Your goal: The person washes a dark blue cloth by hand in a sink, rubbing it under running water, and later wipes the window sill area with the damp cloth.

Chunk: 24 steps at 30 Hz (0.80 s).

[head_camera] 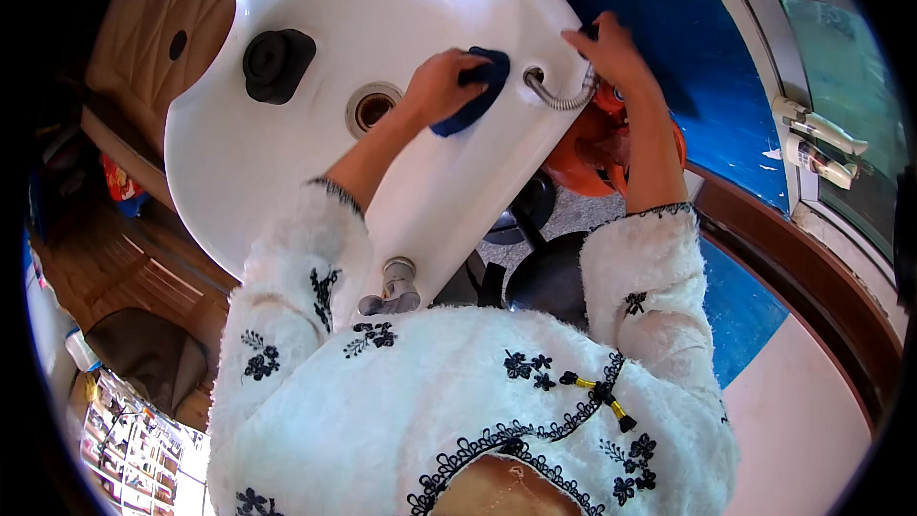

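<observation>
A white shampoo basin (286, 158) lies before me. Over its right rim, my left hand (448, 86) is closed on a dark blue cloth (473, 104) resting on the ceramic. My right hand (609, 46) grips a dark piece, probably the shower head, at the end of a ribbed metal hose (562, 102); the fingers mostly hide it. That hose comes out of a hole in the rim. The round drain (372, 111) is just left of my left hand. A black rubber neck rest (276, 66) sits inside the basin, and a metal tap (392, 294) stands near my body.
Right of the basin are an orange plastic container (587, 150) and a black round seat (551, 272). A tan padded chair (172, 21) adjoins the basin at the upper left. Two white bottles (824, 147) are by the window, beside a blue wall (688, 36).
</observation>
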{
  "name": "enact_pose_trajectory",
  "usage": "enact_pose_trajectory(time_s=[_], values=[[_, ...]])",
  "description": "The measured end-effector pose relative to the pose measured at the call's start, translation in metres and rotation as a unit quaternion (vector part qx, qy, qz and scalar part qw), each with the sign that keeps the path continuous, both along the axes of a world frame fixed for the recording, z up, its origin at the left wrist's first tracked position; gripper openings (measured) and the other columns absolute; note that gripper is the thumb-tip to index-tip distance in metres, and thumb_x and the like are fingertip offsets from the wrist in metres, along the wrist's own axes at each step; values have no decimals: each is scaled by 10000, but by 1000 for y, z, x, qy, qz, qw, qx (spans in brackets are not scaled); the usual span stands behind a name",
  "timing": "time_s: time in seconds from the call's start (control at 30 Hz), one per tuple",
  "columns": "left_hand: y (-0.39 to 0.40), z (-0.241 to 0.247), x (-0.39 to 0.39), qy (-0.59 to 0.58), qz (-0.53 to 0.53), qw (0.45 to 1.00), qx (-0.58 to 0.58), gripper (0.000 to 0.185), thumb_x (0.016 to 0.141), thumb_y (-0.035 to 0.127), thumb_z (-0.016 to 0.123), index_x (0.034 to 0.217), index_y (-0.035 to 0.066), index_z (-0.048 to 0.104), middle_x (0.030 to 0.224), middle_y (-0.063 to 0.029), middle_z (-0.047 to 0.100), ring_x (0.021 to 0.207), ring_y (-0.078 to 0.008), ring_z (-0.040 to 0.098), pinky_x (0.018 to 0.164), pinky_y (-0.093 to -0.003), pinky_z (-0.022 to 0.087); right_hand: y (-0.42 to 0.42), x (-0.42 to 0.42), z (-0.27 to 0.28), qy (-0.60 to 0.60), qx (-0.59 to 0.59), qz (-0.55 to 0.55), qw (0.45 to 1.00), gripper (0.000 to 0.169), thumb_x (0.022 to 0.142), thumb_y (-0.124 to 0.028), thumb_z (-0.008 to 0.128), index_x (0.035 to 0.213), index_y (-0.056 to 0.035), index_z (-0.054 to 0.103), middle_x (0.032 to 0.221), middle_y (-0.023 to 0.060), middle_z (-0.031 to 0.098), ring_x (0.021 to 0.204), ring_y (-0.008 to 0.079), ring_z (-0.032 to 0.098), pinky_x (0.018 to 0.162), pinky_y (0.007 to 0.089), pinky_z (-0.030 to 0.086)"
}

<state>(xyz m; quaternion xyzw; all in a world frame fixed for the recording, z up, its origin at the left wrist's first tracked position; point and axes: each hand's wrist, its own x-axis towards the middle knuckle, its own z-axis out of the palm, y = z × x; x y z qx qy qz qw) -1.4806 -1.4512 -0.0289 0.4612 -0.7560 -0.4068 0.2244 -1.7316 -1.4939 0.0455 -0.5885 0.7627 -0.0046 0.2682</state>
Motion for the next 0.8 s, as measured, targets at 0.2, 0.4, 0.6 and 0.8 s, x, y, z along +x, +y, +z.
enact_pose_trajectory(time_s=[0.2,0.4,0.6,0.8], values=[[51,54,0,-46,0,998,-43,351,668,142,667,1017,170,646,983,-70,588,944,-276,542,781,-375,482,67,14,27,-5,69,21,997,649,699,-392,712,1146,-7,440,1139,274,459,1019,383,521,849,417,436],[86,51,-56,-117,-73,976,-166,306,677,99,572,974,143,631,971,-38,534,923,-226,511,740,-338,485,95,35,39,-1,-263,-31,964,574,660,-312,770,1116,-76,512,1096,169,496,973,342,524,831,389,444],[81,44,-69,-132,-22,972,-191,294,735,89,517,1000,152,628,1042,-46,527,955,-268,504,723,-372,486,106,58,54,-29,-334,102,937,530,678,-196,744,1169,-188,545,1066,146,503,972,324,524,820,369,453],[133,58,24,-159,-202,964,-60,329,711,125,589,1029,204,620,1123,-47,499,967,-307,512,754,-408,500,160,88,37,-104,-164,250,949,599,651,-87,727,1209,-144,517,1109,115,545,1048,296,514,871,360,431]])
